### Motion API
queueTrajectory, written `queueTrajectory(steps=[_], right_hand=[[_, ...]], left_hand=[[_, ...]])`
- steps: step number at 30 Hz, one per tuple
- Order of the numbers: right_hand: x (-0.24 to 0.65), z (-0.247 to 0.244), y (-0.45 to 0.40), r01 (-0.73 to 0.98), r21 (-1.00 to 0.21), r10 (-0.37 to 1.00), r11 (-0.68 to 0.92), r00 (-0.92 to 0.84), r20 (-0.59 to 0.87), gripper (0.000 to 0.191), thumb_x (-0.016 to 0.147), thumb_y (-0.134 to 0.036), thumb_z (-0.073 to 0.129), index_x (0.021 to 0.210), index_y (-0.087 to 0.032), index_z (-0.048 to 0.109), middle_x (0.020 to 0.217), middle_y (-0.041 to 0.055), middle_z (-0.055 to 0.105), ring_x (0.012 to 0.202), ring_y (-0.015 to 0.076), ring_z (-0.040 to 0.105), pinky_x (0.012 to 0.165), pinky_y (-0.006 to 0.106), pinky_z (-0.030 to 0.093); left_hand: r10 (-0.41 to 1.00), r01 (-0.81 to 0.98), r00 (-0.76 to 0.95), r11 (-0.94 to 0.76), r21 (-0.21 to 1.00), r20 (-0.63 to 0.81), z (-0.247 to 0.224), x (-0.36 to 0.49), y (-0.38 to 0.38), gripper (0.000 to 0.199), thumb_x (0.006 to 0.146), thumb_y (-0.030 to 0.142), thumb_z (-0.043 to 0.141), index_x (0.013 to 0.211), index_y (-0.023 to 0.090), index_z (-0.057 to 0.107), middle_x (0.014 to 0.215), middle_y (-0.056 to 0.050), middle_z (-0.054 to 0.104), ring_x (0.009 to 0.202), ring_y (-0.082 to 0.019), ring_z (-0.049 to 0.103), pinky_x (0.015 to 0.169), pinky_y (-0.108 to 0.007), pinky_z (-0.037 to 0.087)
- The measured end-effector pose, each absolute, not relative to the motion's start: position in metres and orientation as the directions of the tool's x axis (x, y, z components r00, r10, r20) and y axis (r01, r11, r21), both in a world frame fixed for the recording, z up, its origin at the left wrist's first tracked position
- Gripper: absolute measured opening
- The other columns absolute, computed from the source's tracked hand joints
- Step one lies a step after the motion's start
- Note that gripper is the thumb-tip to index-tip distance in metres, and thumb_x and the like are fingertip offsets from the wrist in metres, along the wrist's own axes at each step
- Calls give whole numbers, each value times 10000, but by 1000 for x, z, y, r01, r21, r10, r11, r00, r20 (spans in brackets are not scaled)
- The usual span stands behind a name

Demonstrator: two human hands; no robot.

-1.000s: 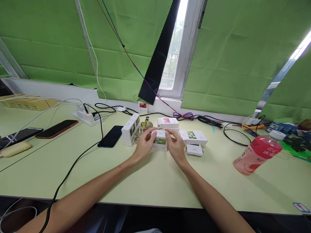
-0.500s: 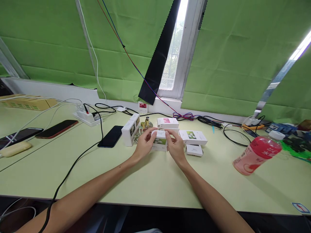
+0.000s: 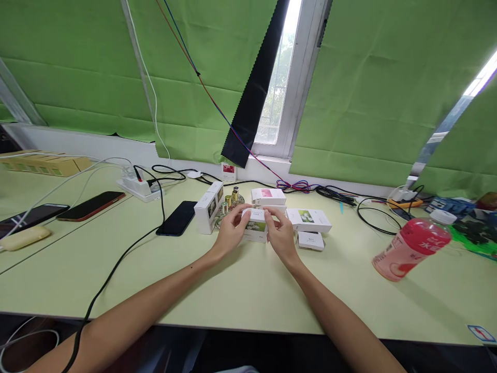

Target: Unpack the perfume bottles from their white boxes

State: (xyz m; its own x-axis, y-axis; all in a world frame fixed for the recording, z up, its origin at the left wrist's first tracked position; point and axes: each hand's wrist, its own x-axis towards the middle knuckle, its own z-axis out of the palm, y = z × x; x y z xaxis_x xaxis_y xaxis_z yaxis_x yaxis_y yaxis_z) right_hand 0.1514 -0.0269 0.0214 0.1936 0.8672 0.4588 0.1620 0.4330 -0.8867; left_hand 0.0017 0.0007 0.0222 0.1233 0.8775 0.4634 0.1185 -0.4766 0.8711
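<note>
A small white box with a green floral picture stands upright on the pale table. My left hand grips its left side, and my right hand grips its right side, thumbs near the top. Just left of my hands stand white boxes and small glass bottles with gold caps. Behind the held box lies a white box with a pink picture. To the right are a flat white box with a flower picture and a smaller white box.
A pink drink bottle stands at the right. Phones lie at the left, one near the boxes. A power strip, black cables and a small box are along the back. A black cord crosses the left side.
</note>
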Motion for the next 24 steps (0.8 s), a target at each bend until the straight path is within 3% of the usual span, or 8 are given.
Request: queueTrajectory(steps=[10,18,24], right_hand=[[152,20,-26,184,-871,854,456,187,486,352,942,-449,509,1069,-186,705,1106,86,718,787,178,637,526,247,475],[152,20,-26,179,-877,864,445,172,473,335,944,-439,512,1065,-186,697,1094,79,719,702,148,604,511,247,454],[152,20,-25,184,-873,859,451,179,481,328,944,-434,508,1050,-191,701,1098,82,718,760,168,634,523,250,463]], left_hand=[[873,104,132,-483,870,469,21,2,4,374,910,483,562,1108,177,647,957,-57,706,891,-197,665,731,-267,512],[869,99,147,-488,867,472,19,1,6,351,912,479,563,1091,186,637,965,-52,702,871,-191,668,728,-268,514],[866,99,150,-494,864,478,19,1,6,340,916,468,561,1087,184,635,954,-51,697,878,-189,666,734,-267,514]])
